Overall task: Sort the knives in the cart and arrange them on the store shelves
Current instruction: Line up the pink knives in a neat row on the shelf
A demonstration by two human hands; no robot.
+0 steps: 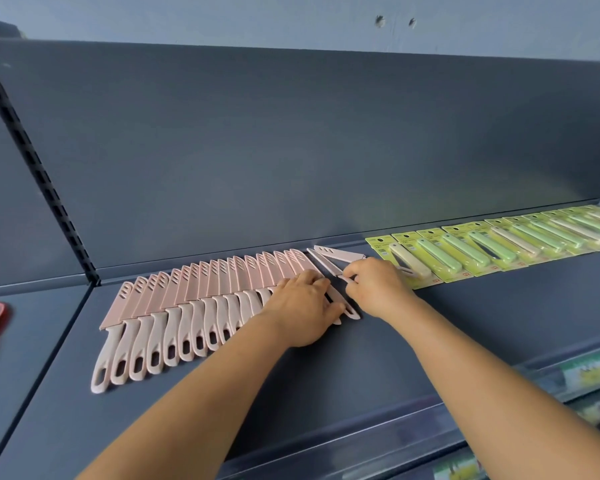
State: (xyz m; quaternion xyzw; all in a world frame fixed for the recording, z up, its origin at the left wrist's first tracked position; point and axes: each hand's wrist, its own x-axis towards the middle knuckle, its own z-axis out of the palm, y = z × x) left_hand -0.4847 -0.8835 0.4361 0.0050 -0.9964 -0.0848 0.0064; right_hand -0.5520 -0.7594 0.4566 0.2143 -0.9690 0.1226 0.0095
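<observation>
On the dark store shelf (430, 341), our left hand (300, 308) lies flat, fingers straight, steadying the overlapped row of pink sheathed knives (194, 306). Our right hand (374, 285) pinches a loose pink knife (336, 255). We should slide it parallel, matching the row's overlap.

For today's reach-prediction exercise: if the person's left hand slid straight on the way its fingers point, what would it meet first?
The left hand lies flat on the right end of the pink knife row, fingers pointing up-right. It would probably first meet the two loose pink knives that the right hand pinches; depth is unclear.
</observation>
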